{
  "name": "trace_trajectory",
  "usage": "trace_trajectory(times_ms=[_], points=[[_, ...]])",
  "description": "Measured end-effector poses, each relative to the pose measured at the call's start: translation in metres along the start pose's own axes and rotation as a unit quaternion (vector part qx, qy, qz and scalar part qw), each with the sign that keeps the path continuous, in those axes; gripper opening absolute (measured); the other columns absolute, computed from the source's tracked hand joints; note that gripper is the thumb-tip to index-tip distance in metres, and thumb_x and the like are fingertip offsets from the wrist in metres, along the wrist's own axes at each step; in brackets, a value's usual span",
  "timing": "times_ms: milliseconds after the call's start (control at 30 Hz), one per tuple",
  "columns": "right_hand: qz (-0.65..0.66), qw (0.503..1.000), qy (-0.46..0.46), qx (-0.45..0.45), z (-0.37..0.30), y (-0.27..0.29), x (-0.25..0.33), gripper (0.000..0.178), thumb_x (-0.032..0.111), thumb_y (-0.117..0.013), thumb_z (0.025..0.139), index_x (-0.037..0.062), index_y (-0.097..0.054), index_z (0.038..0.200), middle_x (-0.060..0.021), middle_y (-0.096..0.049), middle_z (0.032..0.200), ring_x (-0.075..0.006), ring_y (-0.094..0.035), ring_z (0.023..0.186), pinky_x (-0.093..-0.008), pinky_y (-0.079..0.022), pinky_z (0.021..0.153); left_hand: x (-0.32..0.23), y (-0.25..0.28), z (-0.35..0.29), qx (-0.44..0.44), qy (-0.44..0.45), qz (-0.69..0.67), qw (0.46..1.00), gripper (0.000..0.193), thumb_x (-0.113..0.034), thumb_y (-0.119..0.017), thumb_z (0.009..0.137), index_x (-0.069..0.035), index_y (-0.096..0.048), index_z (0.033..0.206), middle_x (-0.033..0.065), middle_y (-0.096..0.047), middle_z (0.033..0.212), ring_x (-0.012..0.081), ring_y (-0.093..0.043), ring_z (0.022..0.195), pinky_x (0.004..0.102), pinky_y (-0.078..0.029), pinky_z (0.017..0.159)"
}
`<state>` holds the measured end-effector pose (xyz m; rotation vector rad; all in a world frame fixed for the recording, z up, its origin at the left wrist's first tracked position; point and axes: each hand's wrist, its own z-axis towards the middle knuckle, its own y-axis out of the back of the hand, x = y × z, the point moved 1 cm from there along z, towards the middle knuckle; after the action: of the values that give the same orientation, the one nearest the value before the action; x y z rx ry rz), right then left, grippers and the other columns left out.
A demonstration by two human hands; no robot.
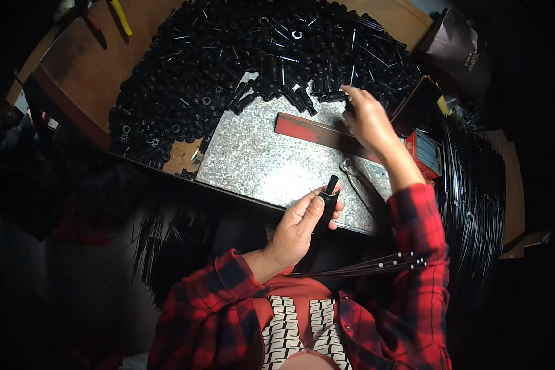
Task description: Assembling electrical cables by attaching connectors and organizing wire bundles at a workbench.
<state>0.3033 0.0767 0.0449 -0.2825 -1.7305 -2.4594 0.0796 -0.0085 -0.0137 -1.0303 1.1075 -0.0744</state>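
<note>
My left hand (300,226) is closed round a black tubular part (328,206), held over the near edge of the metal sheet. A narrower black rod end (332,184) sticks up from its top. Farther right, my right hand (369,117) hovers by the front of a large heap of black parts (246,49). Its thumb and index finger are apart, with a dark gap between them. A short black tube (333,97) lies right by these fingertips. Several more black tubes (293,98) lie loose along the heap's front.
A speckled metal sheet (240,151) covers the work surface. On it lie a red and dark bar (308,131) and pincers (361,185). Thin black rods (468,191) are bundled at the right, beside a red box (420,154). Rods with white tips (382,265) cross my lap.
</note>
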Motion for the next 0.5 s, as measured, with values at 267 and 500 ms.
trace_trajectory(times_ms=[267, 500], points=[[0.553, 0.799, -0.188, 0.145, -0.067, 0.073, 0.055, 0.037, 0.009, -0.073, 0.080, 0.0026, -0.050, 0.108, -0.0053, -0.062, 0.090, -0.0088, -0.060, 0.077, -0.0210, -0.052, 0.062, 0.006, -0.015, -0.003, -0.006, -0.020, 0.066, 0.998, 0.043, -0.029, -0.036, 0.103, 0.002, -0.045, 0.131, 0.0057, -0.059, 0.101, 0.0102, -0.054, 0.089, 0.0252, -0.048, 0.078], [0.527, 0.827, -0.119, 0.155, -0.092, 0.083, 0.080, 0.034, 0.007, -0.067, 0.086, -0.0001, -0.053, 0.116, -0.0045, -0.060, 0.092, -0.0078, -0.057, 0.077, -0.0217, -0.048, 0.065, 0.002, -0.023, -0.008, 0.018, -0.030, 0.099, 0.995, 0.042, -0.031, -0.035, 0.103, 0.001, -0.049, 0.127, 0.0057, -0.059, 0.102, 0.0095, -0.054, 0.088, 0.0248, -0.048, 0.078]])
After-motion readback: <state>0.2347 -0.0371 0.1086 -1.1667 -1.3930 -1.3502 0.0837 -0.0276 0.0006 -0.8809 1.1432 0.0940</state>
